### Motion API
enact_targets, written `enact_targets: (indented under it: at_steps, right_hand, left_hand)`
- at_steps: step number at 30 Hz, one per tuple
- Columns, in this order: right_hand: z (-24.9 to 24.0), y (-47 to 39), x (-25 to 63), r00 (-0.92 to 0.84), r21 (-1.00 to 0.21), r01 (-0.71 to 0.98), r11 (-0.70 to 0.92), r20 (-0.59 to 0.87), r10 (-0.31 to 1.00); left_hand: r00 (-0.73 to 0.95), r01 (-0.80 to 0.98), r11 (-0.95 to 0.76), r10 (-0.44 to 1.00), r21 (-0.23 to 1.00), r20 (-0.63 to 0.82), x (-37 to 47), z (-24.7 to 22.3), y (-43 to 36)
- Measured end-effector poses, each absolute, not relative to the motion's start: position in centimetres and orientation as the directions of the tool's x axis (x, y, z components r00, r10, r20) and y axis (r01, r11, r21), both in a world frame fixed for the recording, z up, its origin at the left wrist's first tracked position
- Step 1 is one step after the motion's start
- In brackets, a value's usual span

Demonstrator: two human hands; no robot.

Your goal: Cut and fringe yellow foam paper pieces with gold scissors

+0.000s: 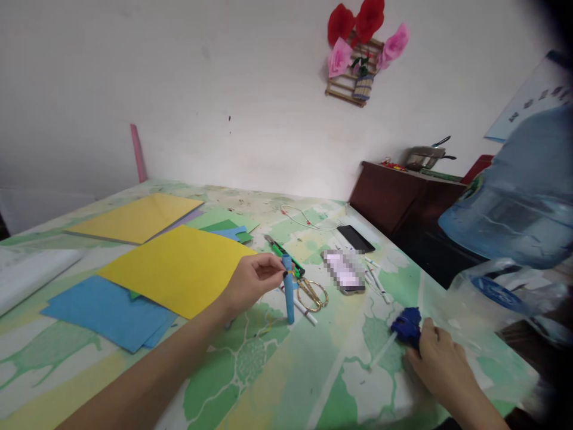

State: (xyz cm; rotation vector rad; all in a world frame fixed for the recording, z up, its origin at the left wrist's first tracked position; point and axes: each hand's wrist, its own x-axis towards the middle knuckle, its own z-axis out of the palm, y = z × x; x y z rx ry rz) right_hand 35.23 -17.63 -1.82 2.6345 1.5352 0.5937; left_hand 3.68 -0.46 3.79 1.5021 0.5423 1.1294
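Over the table [304,370], the left fingers [274,267], pinched nearly together, hold a slim, upright blue tube [289,301].

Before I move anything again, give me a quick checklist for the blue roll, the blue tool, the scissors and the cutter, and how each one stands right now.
1. Blue roll steady in the left hand: ok, pinched near its top, roughly upright.
2. Right hand on the blue tool: ok.
3. Blue tool away from the roll: ok, well off to the right.
4. Gold scissors well away from the roll: not ok, they lie close beside it.
5. Cutter blade drawn in: cannot tell, too small to judge.
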Motion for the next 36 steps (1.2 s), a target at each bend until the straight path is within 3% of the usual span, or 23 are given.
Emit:
enact_targets:
  at_steps: [3, 5, 8, 12, 16, 20, 27, 36]
  right_hand:
    - [0.2, -17.0, 31.4, 0.401, 0.096, 0.866, -0.491, 0.452, 0.796]
    - [1.5, -15.7, 28.0, 0.201, -0.100, 0.979, -0.175, 0.519, 0.831]
    - [2.4, -12.4, 22.5, 0.044, -0.388, 0.904, 0.179, 0.500, 0.865]
    - [1.9, -8.0, 17.7, -0.037, -0.587, 0.758, 0.286, 0.398, 0.917]
    - [1.1, -6.5, 16.3, 0.027, -0.724, 0.641, 0.255, 0.353, 0.935]
    - [1.0, -6.9, 16.3, 0.063, -0.752, 0.586, 0.301, 0.413, 0.909]
    - [1.5, -7.1, 16.1, 0.182, -0.761, 0.576, 0.297, 0.474, 0.861]
    - [1.9, -7.3, 15.9, 0.192, -0.756, 0.586, 0.290, 0.478, 0.857]
  left_hand:
    - [0.429, -0.240, -0.274, 0.831, 0.931, 0.355, 3.7, 4.0, -0.6]
    - [0.438, -0.243, -0.262, 0.830, 0.934, 0.346, 3.8, 4.0, -0.6]
    - [0.428, -0.224, -0.279, 0.833, 0.934, 0.351, 3.8, 4.0, -0.6]
    - [0.417, -0.197, -0.330, 0.824, 0.923, 0.384, 3.6, 3.8, -0.6]
    - [0.427, -0.201, -0.302, 0.829, 0.932, 0.361, 3.5, 3.8, -0.6]
    - [0.412, -0.237, -0.238, 0.853, 0.942, 0.319, 3.5, 3.8, -0.7]
    - [0.244, -0.160, -0.323, 0.903, 0.933, 0.355, 3.3, 4.5, -0.8]
    - [0.464, -0.167, -0.172, 0.855, 0.971, 0.231, 3.9, 5.1, -2.0]
